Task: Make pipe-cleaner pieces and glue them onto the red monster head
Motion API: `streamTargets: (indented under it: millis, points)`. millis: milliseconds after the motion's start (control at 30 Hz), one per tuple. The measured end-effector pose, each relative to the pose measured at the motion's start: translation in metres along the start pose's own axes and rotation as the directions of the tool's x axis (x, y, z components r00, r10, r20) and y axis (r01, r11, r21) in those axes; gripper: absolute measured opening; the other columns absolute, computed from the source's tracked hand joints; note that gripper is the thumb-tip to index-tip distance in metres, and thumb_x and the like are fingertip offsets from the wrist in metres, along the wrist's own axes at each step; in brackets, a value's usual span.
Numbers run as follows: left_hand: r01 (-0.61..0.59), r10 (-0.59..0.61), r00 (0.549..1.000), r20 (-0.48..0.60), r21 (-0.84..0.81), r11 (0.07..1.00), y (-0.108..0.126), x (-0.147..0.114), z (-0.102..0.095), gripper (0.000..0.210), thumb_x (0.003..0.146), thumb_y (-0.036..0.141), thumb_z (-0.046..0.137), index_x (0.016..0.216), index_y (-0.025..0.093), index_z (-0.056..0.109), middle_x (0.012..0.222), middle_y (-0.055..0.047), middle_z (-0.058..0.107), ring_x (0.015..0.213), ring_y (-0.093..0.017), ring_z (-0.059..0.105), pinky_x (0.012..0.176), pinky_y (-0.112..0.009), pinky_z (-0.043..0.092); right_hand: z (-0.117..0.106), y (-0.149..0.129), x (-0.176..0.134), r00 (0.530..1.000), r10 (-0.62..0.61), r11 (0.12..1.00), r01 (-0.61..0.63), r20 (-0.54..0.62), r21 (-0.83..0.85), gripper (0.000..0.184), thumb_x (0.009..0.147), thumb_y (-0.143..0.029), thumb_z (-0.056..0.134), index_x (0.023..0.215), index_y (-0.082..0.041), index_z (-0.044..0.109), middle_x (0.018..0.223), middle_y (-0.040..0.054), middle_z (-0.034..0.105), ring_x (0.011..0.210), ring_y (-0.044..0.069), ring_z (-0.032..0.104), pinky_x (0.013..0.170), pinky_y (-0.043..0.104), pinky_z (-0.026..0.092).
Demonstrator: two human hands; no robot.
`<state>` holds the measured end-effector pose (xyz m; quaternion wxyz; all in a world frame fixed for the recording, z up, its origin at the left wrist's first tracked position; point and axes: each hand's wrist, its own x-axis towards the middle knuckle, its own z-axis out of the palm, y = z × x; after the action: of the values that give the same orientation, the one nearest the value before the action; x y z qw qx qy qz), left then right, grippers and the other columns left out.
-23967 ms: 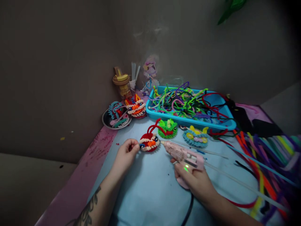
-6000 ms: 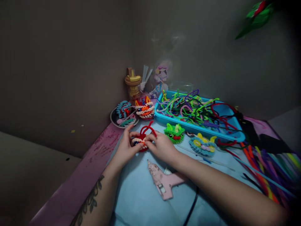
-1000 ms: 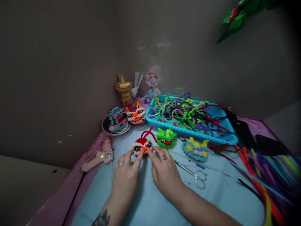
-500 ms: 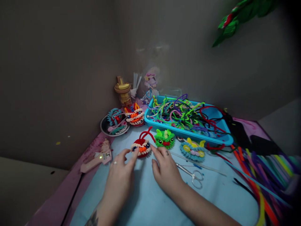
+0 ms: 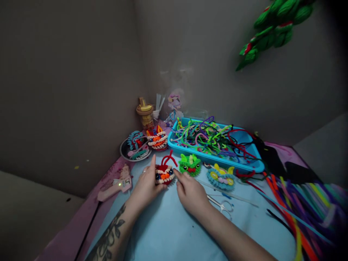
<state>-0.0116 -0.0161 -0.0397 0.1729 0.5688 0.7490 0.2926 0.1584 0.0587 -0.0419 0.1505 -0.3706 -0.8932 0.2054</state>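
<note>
A small red lion head of fuzzy pipe cleaners [image 5: 164,176], with cream trim, an orange nose and dark blue eyes, sits on the light blue mat [image 5: 174,224]. Red stems loop up from its top. Around its left side curls my left hand [image 5: 146,183], thumb along the lower front and index finger pointing up; the other fingers are partly hidden. My right hand [image 5: 191,192] touches the right edge with an extended index finger, its thumb held apart. Just behind, to the right, stands a green dragon-like head [image 5: 189,165]; further right is a blue-and-yellow head [image 5: 221,177].
Scissors [image 5: 221,206] lie right of my right hand. A pink glue gun [image 5: 115,186] with a lit light rests left. Behind are a metal bowl [image 5: 124,150], an orange-cream head [image 5: 157,139] and a blue tray [image 5: 212,156] of tangled stems. Loose pipe cleaners [image 5: 307,203] spread at right.
My left hand has turned, its thumb moving under the front of the red lion head and its index finger rising. The right hand stays at the right edge. The view has tilted slightly.
</note>
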Motion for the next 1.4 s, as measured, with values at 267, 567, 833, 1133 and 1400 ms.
streamTargets:
  millis: [267,567,833,1133,1400]
  points:
    - [-0.122,0.124,0.992,0.031,-0.056,0.991,-0.007,0.001,-0.001,0.096,0.073,0.016,0.060,0.147,0.020,-0.002,0.125,-0.014,0.053,0.116,-0.026,0.048,0.098,-0.044,0.037,-0.004,0.002,0.010,0.999,-0.003,1.000,0.002,0.054,0.017,0.046,0.086,-0.016,0.042,0.131,-0.018,0.051,0.112,0.0129,0.064,0.101,0.023,0.061,0.085,0.032,0.048]
    - [-0.111,0.114,0.991,0.063,-0.047,0.993,-0.006,0.000,-0.003,0.093,0.074,0.017,0.059,0.147,0.018,0.001,0.125,-0.015,0.052,0.118,-0.026,0.046,0.100,-0.044,0.035,0.005,0.004,0.013,0.996,-0.023,0.991,0.012,0.083,0.131,0.051,0.082,-0.009,0.042,0.131,-0.017,0.050,0.117,0.0119,0.064,0.106,0.022,0.060,0.090,0.031,0.046]
    - [-0.105,0.108,0.993,0.046,-0.064,0.992,-0.010,-0.002,-0.005,0.093,0.074,0.021,0.063,0.147,0.021,0.005,0.131,-0.015,0.049,0.124,-0.028,0.042,0.102,-0.045,0.033,0.003,0.007,0.012,0.997,0.026,0.953,-0.048,0.078,0.300,0.055,0.078,-0.008,0.042,0.133,-0.016,0.048,0.105,0.0089,0.069,0.087,0.020,0.065,0.077,0.029,0.051]
    - [-0.090,0.093,0.995,0.041,-0.073,0.993,-0.009,0.001,-0.004,0.093,0.072,0.024,0.067,0.146,0.021,0.011,0.132,-0.015,0.049,0.124,-0.029,0.042,0.103,-0.047,0.033,0.006,0.012,0.013,0.989,0.050,0.920,-0.100,0.139,0.379,0.063,0.072,-0.005,0.043,0.134,-0.017,0.047,0.109,0.0096,0.068,0.083,0.019,0.065,0.075,0.028,0.049]
    - [-0.131,0.134,0.990,0.034,-0.082,0.988,-0.012,0.001,-0.004,0.091,0.072,0.022,0.066,0.145,0.022,0.012,0.130,-0.014,0.052,0.123,-0.027,0.045,0.102,-0.044,0.035,0.010,0.011,0.018,0.981,0.048,0.881,-0.129,0.186,0.455,0.070,0.066,-0.003,0.043,0.134,-0.019,0.047,0.081,0.0023,0.067,0.059,0.013,0.055,0.059,0.022,0.044]
